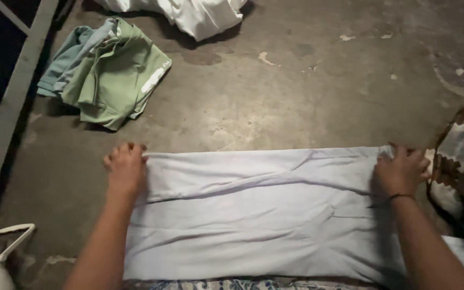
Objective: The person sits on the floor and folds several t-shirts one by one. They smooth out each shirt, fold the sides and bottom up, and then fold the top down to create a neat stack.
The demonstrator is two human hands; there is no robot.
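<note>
Two hands | left hand (125, 171), right hand (402, 172): each grip pinching pale cloth's (259, 215) far edge | bare floor (307, 102) beyond

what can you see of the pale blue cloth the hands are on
The pale blue cloth is a soft, thin-looking fabric spread flat on the concrete floor, wide from left to right. Its far edge is folded over toward the person, forming a long band with gentle creases. The left hand grips the far left corner and the right hand the far right corner. Its near edge overlaps a patterned fabric.
</note>
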